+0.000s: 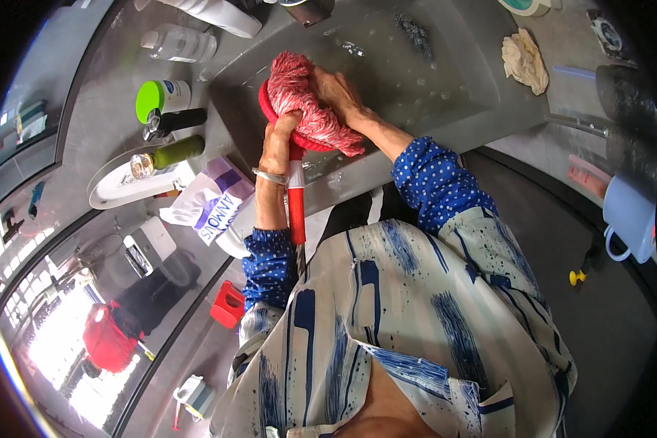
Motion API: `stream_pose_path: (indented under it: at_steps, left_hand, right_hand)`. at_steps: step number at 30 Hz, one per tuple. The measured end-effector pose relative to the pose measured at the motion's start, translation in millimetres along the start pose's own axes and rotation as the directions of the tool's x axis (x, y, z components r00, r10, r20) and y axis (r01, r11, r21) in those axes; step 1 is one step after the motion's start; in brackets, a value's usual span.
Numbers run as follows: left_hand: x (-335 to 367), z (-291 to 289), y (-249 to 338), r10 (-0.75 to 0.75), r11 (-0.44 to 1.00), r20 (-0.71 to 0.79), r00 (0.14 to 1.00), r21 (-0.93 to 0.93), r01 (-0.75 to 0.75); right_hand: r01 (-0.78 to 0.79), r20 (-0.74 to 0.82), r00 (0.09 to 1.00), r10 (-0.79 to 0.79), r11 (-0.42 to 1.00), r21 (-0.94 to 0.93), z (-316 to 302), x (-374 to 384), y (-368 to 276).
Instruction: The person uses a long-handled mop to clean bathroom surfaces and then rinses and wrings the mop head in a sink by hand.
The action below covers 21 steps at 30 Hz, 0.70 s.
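A spin mop with wet red-and-white strands (pixel 303 95) on a red round plate hangs over a grey sink (pixel 507 109) of cloudy water. Its red-and-white handle (pixel 296 212) runs back toward my body, beside my left forearm. My left hand (pixel 276 142), with a bangle at the wrist, grips the near left side of the mop head; the thumb lies on the strands and the other fingers are mostly hidden. On the far right side of the strands, my right hand (pixel 334 95) presses in with bent fingers, their tips out of sight.
Left of the sink stand a clear bottle (pixel 182 44), a green-lidded tub (pixel 164 98), a dark tap (pixel 175 123) and a green bottle (pixel 179 152). A white-and-purple bag (pixel 212 197) lies nearer. A crumpled cream cloth (pixel 524 62) rests at right, near a blue mug (pixel 628 219). Dark mesh (pixel 415 35) sits in the water.
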<state>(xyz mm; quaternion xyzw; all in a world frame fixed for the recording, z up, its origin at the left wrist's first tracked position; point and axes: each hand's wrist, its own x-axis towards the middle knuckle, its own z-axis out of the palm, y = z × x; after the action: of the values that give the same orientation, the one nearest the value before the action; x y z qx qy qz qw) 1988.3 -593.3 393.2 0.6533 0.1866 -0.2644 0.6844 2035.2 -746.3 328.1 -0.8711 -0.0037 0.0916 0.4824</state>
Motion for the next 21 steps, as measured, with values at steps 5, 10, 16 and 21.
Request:
stream_pose_path:
  at_steps: [5, 10, 16, 21]
  left_hand:
    - [0, -2, 1, -0.005, 1.0, -0.039, 0.999, -0.005, 0.004]
    - [-4, -10, 1, 0.021, 0.984, -0.012, 1.0, -0.178, -0.023]
    - [-6, 20, 25, 0.119, 0.959, 0.16, 0.98, -0.275, -0.072]
    - [-12, -3, 21, 0.073, 0.968, 0.028, 0.997, -0.242, -0.064]
  right_hand:
    - [-0.081, 0.06, 0.995, 0.085, 0.995, -0.064, -4, 4, -12]
    - [-0.121, 0.474, 0.88, -0.024, 0.954, 0.274, -36, 37, 17]
    - [-0.412, 0.417, 0.908, 0.043, 0.272, 0.869, 9, 69, 143]
    - [-0.484, 0.517, 0.856, -0.023, 0.322, 0.814, 17, 12, 78]
